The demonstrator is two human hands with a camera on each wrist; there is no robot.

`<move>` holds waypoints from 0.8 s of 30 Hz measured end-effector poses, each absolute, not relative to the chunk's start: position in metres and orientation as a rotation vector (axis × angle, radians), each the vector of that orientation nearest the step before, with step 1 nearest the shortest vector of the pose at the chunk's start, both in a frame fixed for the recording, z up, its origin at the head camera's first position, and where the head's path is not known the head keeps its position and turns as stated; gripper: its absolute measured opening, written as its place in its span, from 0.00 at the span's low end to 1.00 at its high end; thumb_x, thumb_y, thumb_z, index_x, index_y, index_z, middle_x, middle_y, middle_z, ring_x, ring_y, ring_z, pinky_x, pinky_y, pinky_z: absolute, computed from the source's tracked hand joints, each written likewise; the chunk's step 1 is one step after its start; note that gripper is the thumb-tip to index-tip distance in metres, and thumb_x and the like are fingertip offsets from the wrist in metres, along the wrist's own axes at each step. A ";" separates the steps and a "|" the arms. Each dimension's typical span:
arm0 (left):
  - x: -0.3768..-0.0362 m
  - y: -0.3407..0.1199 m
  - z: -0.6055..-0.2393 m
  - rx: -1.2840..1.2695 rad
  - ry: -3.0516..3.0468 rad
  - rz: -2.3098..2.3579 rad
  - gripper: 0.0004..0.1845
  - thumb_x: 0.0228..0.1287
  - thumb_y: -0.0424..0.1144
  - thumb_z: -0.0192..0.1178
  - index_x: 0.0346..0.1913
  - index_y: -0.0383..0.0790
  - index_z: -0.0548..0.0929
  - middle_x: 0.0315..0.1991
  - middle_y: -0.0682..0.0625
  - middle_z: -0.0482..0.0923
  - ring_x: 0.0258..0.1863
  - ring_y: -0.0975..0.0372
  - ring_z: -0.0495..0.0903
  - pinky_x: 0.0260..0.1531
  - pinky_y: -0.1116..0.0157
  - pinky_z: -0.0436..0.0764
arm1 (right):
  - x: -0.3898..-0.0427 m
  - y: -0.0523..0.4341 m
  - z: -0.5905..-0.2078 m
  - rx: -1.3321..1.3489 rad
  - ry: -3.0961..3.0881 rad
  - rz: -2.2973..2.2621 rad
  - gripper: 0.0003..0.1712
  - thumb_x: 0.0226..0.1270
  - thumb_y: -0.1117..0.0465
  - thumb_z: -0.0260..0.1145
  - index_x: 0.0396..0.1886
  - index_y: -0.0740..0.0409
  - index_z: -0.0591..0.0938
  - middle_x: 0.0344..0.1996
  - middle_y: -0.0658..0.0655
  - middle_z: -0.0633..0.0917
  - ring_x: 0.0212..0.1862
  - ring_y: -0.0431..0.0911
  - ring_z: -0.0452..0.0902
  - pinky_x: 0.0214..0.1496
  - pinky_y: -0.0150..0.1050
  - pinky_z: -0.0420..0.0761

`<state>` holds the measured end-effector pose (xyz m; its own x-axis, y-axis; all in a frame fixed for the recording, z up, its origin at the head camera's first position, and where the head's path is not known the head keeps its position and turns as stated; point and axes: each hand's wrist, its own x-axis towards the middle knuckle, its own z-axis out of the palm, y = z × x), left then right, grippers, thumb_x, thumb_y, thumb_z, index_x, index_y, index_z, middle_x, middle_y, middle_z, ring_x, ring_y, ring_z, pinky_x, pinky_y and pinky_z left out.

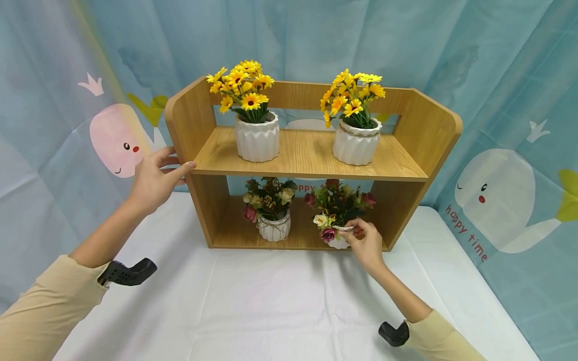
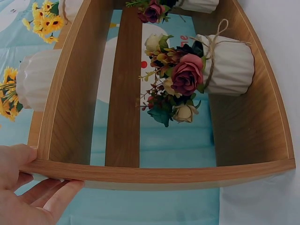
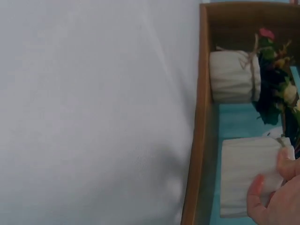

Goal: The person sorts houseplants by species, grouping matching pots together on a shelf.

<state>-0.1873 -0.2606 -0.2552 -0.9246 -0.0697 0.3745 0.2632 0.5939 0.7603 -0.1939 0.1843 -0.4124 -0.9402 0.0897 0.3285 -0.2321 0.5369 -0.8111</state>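
At the left side of a two-tier wooden shelf, my left hand grips the side panel, with the thumb at the front edge and the fingers along the outer face. My right hand pinches the rim of a white flowerpot of artificial roses on the lower tier at the right. Its fingers cover part of that pot. Pink and cream roses spill over the pot's front. A second white rose pot, tied with twine, stands on the lower tier to the left, apart from both hands.
Two white pots of yellow artificial flowers, a left one and a right one, stand on the upper tier. The shelf rests on a white-covered table. Behind hangs a blue curtain with cartoon whales.
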 end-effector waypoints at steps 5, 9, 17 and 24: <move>-0.187 -0.261 -0.255 -0.155 -2.455 -1.256 0.30 0.77 0.42 0.65 0.74 0.28 0.73 0.63 0.27 0.79 0.44 0.57 0.89 0.32 0.81 0.82 | -0.204 0.184 -0.415 0.110 -2.440 1.358 0.09 0.65 0.68 0.77 0.41 0.65 0.86 0.32 0.60 0.80 0.41 0.52 0.73 0.44 0.41 0.71; -0.187 -0.262 -0.255 -0.162 -2.445 -1.273 0.30 0.77 0.42 0.65 0.73 0.28 0.73 0.63 0.27 0.78 0.34 0.83 0.79 0.32 0.81 0.82 | -0.210 0.183 -0.417 0.103 -2.421 1.358 0.09 0.64 0.68 0.78 0.41 0.65 0.86 0.32 0.60 0.80 0.40 0.51 0.74 0.44 0.42 0.71; -0.187 -0.262 -0.255 -0.150 -2.456 -1.250 0.30 0.77 0.42 0.65 0.73 0.29 0.74 0.62 0.28 0.79 0.42 0.65 0.87 0.34 0.79 0.84 | -0.218 0.184 -0.424 0.064 -2.415 1.360 0.10 0.64 0.68 0.78 0.41 0.66 0.86 0.32 0.60 0.79 0.38 0.50 0.74 0.44 0.41 0.73; -0.188 -0.262 -0.256 -0.148 -2.458 -1.249 0.30 0.76 0.43 0.65 0.73 0.29 0.74 0.62 0.28 0.79 0.45 0.56 0.89 0.34 0.79 0.84 | -0.221 0.186 -0.430 0.048 -2.413 1.365 0.09 0.65 0.68 0.77 0.41 0.66 0.86 0.33 0.62 0.80 0.36 0.47 0.74 0.45 0.42 0.74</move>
